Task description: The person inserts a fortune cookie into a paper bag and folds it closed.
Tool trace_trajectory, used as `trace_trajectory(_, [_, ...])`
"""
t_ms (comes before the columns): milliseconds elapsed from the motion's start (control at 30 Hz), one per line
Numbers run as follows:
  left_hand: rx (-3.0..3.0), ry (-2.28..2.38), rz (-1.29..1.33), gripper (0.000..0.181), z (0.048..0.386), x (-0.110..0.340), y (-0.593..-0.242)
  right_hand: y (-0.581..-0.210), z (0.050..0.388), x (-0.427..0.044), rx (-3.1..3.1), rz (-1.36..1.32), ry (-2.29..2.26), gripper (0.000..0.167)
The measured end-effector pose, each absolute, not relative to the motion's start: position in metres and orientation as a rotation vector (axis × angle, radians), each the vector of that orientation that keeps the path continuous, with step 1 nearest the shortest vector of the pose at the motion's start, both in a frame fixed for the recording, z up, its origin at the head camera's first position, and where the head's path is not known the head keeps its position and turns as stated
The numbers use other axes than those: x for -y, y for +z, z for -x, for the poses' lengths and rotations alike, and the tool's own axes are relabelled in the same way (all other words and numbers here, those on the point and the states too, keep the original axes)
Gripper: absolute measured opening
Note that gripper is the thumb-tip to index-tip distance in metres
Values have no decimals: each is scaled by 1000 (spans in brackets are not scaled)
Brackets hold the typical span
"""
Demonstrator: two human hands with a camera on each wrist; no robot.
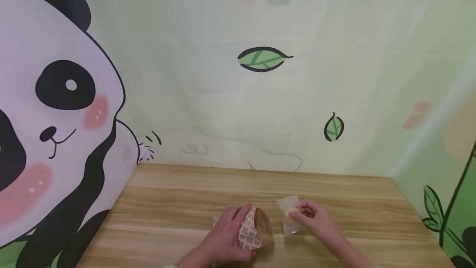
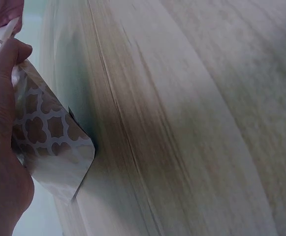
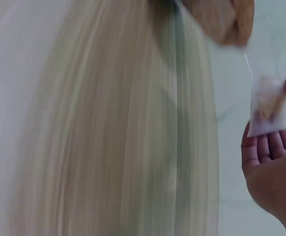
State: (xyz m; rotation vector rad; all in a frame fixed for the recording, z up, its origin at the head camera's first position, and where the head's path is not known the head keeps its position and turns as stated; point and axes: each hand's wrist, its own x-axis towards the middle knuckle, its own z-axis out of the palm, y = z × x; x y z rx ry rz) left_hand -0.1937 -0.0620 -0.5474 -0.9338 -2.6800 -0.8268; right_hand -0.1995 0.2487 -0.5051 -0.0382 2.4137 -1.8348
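Note:
A brown paper bag with a white lattice pattern lies on its side, its mouth spread and facing right in the head view. My left hand grips it around the body, thumb on the near side. In the left wrist view the patterned end of the bag shows beyond the palm. My right hand pinches a small translucent packet between thumb and fingers, a little right of the bag's mouth. Something yellowish shows inside the packet in the right wrist view; its kind is unclear.
Both hands are over a wood-grain table. A pale green backdrop with a printed panda and leaves rises behind the table and along its sides.

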Motion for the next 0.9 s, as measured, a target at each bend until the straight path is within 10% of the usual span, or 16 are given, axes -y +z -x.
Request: trace_trajectory(900, [2601,-612,777,129,193,50,-552,-519,186,-184,-2491,211,-1960,19])
